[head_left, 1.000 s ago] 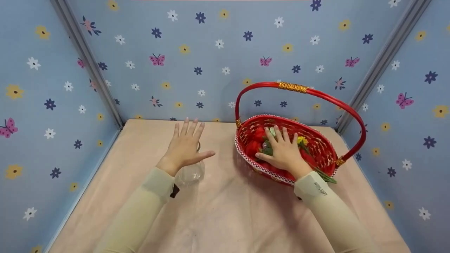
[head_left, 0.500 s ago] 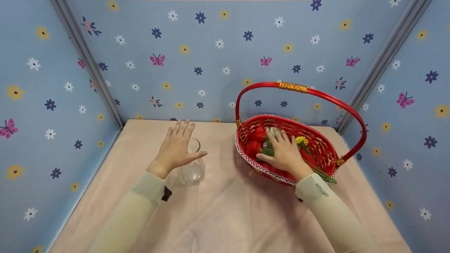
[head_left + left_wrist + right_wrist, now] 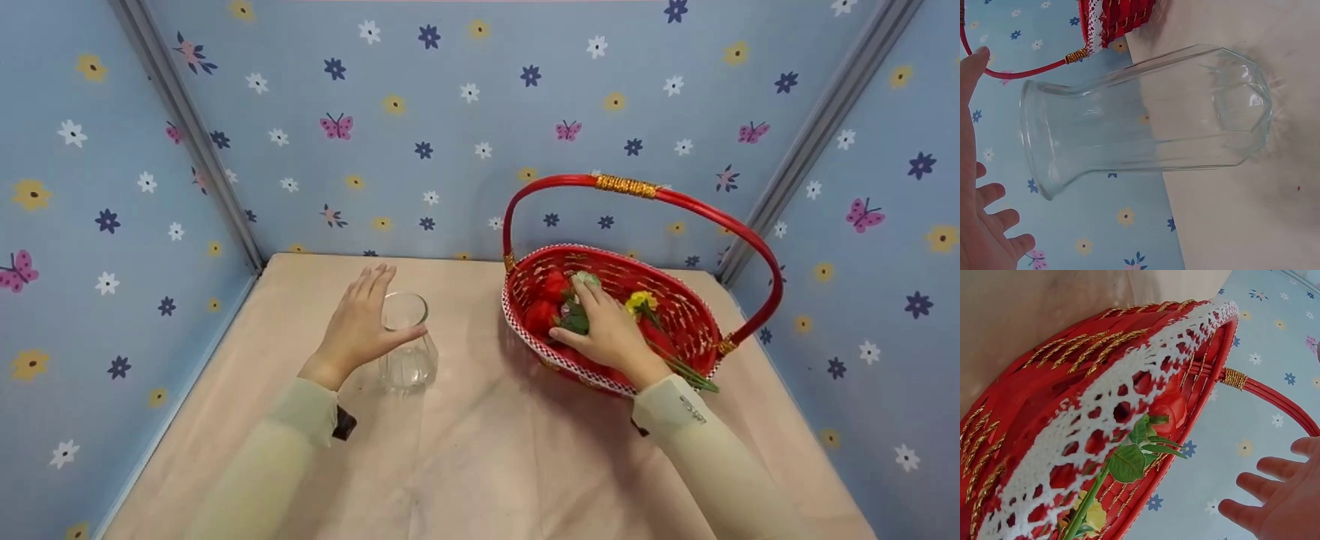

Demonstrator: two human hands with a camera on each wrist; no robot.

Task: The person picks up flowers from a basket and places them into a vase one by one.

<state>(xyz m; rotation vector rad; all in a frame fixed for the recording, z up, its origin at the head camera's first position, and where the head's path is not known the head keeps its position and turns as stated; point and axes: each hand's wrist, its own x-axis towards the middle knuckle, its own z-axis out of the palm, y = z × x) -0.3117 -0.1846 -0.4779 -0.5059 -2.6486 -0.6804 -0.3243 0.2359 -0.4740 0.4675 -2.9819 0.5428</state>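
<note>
A clear glass vase (image 3: 409,367) stands upright on the bench (image 3: 465,465), its mouth beneath the left hand (image 3: 356,330), whose fingers are extended and thumb spread wide; the left wrist view shows a gap between hand and rim, and nothing in its grasp. The vase looks stiff, smooth and breakable, probably moderately heavy and slippery if damp; the narrowed neck just under the flared lip seems the surest hold, with a gentle squeeze. Right of that hand is a red woven basket (image 3: 1050,391), likely light yet firm, easiest lifted by its arched handle (image 3: 720,217). Over it is the right hand (image 3: 611,337), fingers straight, thumb apart, holding nothing that shows; whether it touches the flowers is hard to tell. Red flowers (image 3: 541,319) lie left of its thumb, a yellow flower (image 3: 641,301) to its right; all look light and soft-headed, better pinched by their stems (image 3: 690,373). The only lettering is dark print (image 3: 694,409) on the right sleeve, too small to read.
</note>
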